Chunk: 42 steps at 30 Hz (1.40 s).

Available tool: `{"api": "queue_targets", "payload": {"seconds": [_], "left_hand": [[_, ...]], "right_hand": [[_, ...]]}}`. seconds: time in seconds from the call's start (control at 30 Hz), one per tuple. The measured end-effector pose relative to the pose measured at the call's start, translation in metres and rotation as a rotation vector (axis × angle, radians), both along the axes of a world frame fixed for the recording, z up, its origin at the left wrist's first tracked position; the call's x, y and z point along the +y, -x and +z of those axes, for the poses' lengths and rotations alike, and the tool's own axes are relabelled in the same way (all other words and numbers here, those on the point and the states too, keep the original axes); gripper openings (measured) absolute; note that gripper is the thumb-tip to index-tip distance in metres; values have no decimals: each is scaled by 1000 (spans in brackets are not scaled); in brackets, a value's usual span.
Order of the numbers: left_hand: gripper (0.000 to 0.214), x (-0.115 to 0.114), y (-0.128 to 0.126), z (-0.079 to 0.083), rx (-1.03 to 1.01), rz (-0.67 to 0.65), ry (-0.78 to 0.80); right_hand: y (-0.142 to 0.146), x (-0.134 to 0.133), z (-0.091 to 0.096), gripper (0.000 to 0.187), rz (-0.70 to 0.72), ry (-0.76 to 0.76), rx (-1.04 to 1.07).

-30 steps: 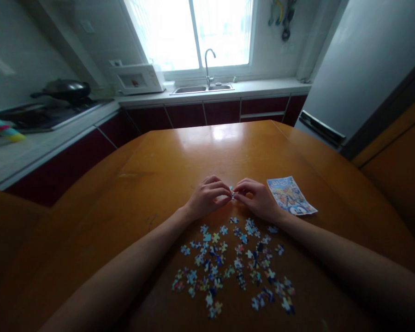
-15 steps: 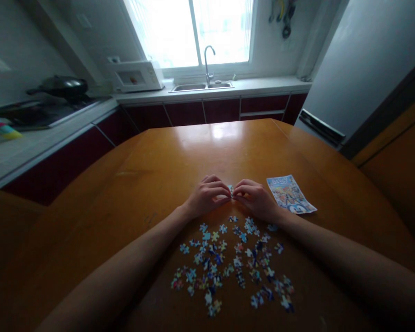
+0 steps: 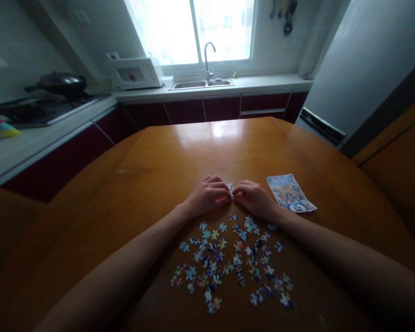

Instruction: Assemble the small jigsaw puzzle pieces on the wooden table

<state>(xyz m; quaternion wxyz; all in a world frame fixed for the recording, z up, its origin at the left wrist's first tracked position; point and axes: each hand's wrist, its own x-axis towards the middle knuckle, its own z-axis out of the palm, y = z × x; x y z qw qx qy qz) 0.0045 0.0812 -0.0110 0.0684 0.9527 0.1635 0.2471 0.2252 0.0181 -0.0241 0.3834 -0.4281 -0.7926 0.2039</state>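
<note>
My left hand [image 3: 210, 195] and my right hand [image 3: 253, 197] meet near the middle of the table, thumbs and fingers pinched. Between their fingertips are small joined jigsaw puzzle pieces [image 3: 230, 187], pale blue on top and mostly covered by the fingers. Both hands grip these pieces from either side. Nearer to me, between my forearms, many loose jigsaw pieces [image 3: 212, 265] lie scattered, blue, white, yellow and reddish, some overlapping. A single small piece [image 3: 233, 217] rests just below the hands. To the right of my right hand lies a printed picture sheet [image 3: 290, 192] with a colourful cartoon scene.
The brown wooden table [image 3: 152, 166] has angled far corners. Beyond it, a counter holds a sink [image 3: 202, 85], a microwave [image 3: 134, 74] and, at the left, a dark wok [image 3: 60, 84] on the stove. A grey refrigerator [image 3: 359, 69] stands at the right.
Both hands stay in nearly the same place, with only slight finger movement around the pieces. The camera view has shifted a little.
</note>
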Motion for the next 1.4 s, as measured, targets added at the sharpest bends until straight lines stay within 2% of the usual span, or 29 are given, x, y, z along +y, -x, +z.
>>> {"api": "queue_targets", "payload": {"seconds": [0.33,0.63,1.07,1.4], "left_hand": [[13,-1,-1,2,19,10,-9],[12,-1,-2,0,-25,18,-7],[15,0,-1,0,29,-2,-38],[14,-1,-2,1,7,-14,1]], "right_hand": [[1,-1,1,7,-78,-15,-12],[-1,0,1,6,-69,-9,-43],[1,0,0,7,-71,-34,-120],[2,-3,5,5,-77,-9,-159]]}}
